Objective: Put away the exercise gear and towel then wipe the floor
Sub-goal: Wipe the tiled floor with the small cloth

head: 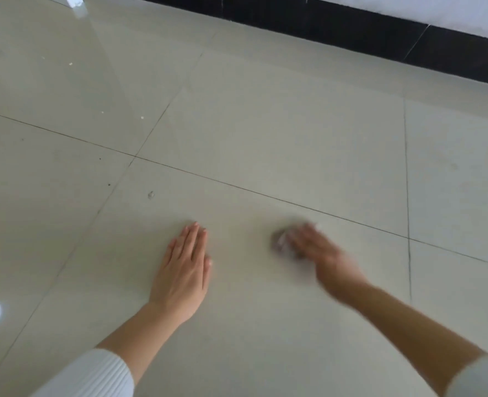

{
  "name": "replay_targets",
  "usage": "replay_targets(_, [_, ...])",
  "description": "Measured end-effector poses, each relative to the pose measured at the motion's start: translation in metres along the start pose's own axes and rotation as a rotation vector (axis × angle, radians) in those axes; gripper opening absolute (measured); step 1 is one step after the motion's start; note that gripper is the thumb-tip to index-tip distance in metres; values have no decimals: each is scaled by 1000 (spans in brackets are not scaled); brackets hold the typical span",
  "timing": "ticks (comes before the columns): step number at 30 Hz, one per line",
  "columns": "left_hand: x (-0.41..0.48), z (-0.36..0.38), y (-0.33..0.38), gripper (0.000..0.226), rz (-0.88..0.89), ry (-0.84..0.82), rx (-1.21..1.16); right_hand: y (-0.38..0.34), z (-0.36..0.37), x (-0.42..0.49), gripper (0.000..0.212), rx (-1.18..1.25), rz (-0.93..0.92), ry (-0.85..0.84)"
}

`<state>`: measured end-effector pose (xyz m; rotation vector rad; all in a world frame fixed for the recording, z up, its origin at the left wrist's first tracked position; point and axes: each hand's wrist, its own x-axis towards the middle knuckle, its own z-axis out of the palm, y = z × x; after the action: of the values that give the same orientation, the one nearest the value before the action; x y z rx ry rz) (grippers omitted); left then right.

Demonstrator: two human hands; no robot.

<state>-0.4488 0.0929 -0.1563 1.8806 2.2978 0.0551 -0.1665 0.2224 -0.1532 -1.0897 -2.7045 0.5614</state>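
While left hand (pixel 185 267) lies flat, open, empty on floor (pixel 265 124), blurred right hand (pixel 320 253) presses small crumpled greyish cloth (pixel 281 242)

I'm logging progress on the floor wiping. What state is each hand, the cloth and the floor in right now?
left hand: flat on the floor, empty
right hand: blurred, pressing the cloth down
cloth: crumpled, on the floor under the right fingers
floor: glossy, a few specks left

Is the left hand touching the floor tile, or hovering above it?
Touching. In the head view the left hand lies flat, palm down, on the floor, fingers spread, with no gap or shadow beneath it.
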Motion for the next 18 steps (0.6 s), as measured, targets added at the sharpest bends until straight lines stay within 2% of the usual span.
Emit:
replay_targets(2, [-12,3,-1,59,-16,-36,18,35,-22,27,76,33,461,164])
replay_targets(3, [-15,3,-1,60,-21,-58,23,47,-31,40,74,9,640,195])
replay_targets(4, [-15,3,-2,63,-23,-81,25,53,-35,52,72,-10,784,180])
replay_targets(6, [-11,-1,-3,69,-12,-112,21,49,-33,73,69,-34,868,113])
replay_targets(8, [-7,-5,-6,71,19,-123,16,31,-22,93,68,-19,736,74])
replay_targets(11, [-7,-7,-11,74,37,-138,-14,-21,-2,96,75,33,385,-30])
replay_targets(15, [-3,-7,-9,74,-14,-72,-100,-92,34,32,77,11,-96,-155])
replay_targets(18, [-4,-6,-1,69,-31,-54,-132,-115,46,-32,76,38,-335,-296])
